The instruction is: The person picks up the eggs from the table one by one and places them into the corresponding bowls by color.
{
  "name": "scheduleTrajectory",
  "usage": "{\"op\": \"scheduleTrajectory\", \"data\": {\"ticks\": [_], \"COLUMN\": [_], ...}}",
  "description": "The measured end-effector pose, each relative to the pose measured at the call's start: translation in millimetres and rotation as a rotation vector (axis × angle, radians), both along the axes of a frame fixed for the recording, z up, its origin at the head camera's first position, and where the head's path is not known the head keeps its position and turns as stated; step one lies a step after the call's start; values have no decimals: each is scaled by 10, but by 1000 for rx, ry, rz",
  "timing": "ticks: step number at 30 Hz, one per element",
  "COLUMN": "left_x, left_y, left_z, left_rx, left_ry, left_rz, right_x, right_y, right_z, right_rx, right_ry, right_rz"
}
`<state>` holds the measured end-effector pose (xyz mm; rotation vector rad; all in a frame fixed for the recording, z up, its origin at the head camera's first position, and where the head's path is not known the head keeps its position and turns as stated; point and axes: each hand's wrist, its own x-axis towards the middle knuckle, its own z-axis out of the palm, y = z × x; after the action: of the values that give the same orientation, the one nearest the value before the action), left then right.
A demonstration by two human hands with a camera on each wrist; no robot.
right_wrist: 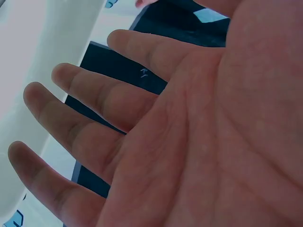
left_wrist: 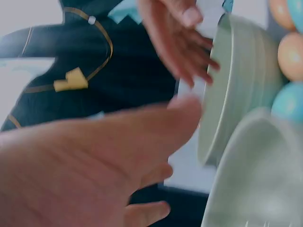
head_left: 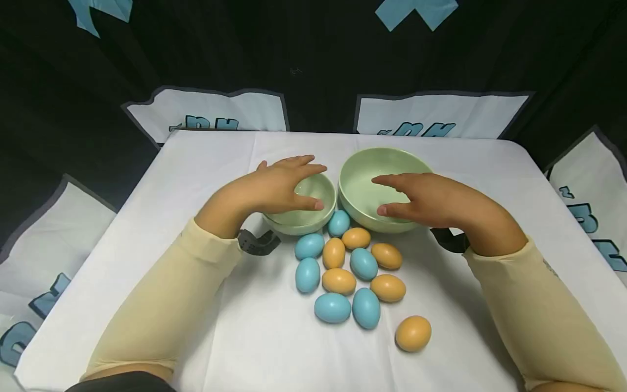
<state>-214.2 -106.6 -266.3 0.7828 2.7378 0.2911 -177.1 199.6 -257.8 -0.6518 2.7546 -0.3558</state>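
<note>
Two pale green bowls sit side by side toward the far half of the table. Over the smaller bowl (head_left: 313,218) hovers my left hand (head_left: 279,188), its fingers spread and holding nothing. My right hand (head_left: 426,198) is above the larger bowl (head_left: 362,163), fingers extended and nothing in its grasp; the right wrist view shows its bare palm (right_wrist: 189,142). Blue eggs (head_left: 332,308) and orange eggs (head_left: 339,281) lie in a loose cluster in front of the bowls. The visible parts of both bowls' insides hold no eggs; the hands hide some of each.
A single orange egg (head_left: 413,333) lies apart at the near right of the cluster. White cloth covers the table (head_left: 264,337). Behind it hangs a black curtain (head_left: 318,65) with white and blue lettered panels.
</note>
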Motion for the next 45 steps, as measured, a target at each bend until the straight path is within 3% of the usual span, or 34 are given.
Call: {"op": "scheduleTrajectory", "data": {"ticks": [6,12,15,17,21,25,28,30,37,42,45], "left_x": [-251,-196,-202,-206,-226,-177,-138,-123,-108,-110,-94], "left_y": [-184,-443,-562,-625,-644,-637,-642,-659,-667,-678,-692], "left_z": [-31,-278,-387,-394,-425,-497,-548,-574,-614,-612,-613], "left_rx": [138,187,218,248,332,392,397,397,411,400,396], "left_ry": [-144,-190,-193,-172,-135,-133,-124,-116,-97,-73,-100], "left_rz": [-8,66,75,57,21,50,78,91,70,67,75], "right_x": [-81,-96,-46,21,230,522,708,770,783,722,719], "right_y": [66,-14,-48,-93,-167,-245,-277,-282,-219,-222,-244], "right_z": [104,47,49,133,230,61,-160,-286,-510,-573,-605], "right_rx": [15,10,-46,-100,-182,-41,155,224,176,164,171], "right_ry": [-5,0,56,117,198,278,388,448,552,561,558], "right_rz": [-27,-11,-14,4,146,288,282,258,224,224,223]}}
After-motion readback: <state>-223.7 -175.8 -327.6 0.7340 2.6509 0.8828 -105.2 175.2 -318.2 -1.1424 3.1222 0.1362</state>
